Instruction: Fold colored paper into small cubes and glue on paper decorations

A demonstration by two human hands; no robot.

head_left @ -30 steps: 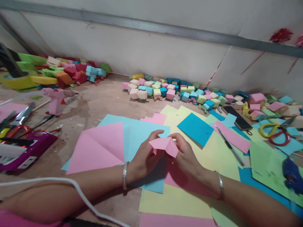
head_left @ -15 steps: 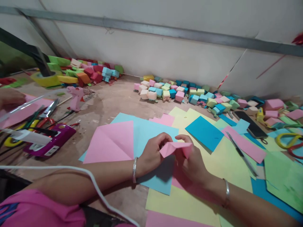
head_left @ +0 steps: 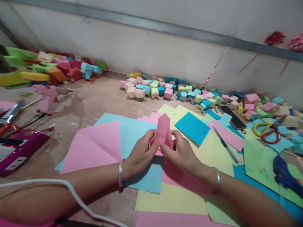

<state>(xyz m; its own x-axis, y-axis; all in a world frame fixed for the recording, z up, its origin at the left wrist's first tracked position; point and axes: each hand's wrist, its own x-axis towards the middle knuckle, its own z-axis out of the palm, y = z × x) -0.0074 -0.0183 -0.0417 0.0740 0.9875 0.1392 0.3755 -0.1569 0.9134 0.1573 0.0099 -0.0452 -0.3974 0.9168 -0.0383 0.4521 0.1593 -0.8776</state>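
Note:
Between both hands I hold a folded piece of pink paper [head_left: 163, 127], its pointed end upright and its lower part pinched by my thumbs. My left hand [head_left: 143, 153] grips its left side, and my right hand [head_left: 182, 149] grips the right side. Some of the fingers are hidden behind the paper. Beneath my hands lie a light blue sheet [head_left: 144, 179] and yellow sheets [head_left: 172, 198]. A creased pink sheet [head_left: 97, 145] rests on the blue one, left of my left hand. A darker blue square [head_left: 193, 127] lies beyond my right hand.
Small folded paper boxes [head_left: 168, 91] line the wall. At left are a pink glue gun [head_left: 46, 97] and a purple power strip [head_left: 26, 148]. On the right lie a pen knife [head_left: 224, 143], a phone [head_left: 232, 116], scissors [head_left: 267, 132] and a blue glue gun [head_left: 286, 175]. A white cable [head_left: 71, 190] crosses my left forearm.
The pink paper has turned from a wide, flat-lying fold to an upright pointed shape, with both thumbs now on its near side. The view has shifted right, bringing the blue glue gun into sight.

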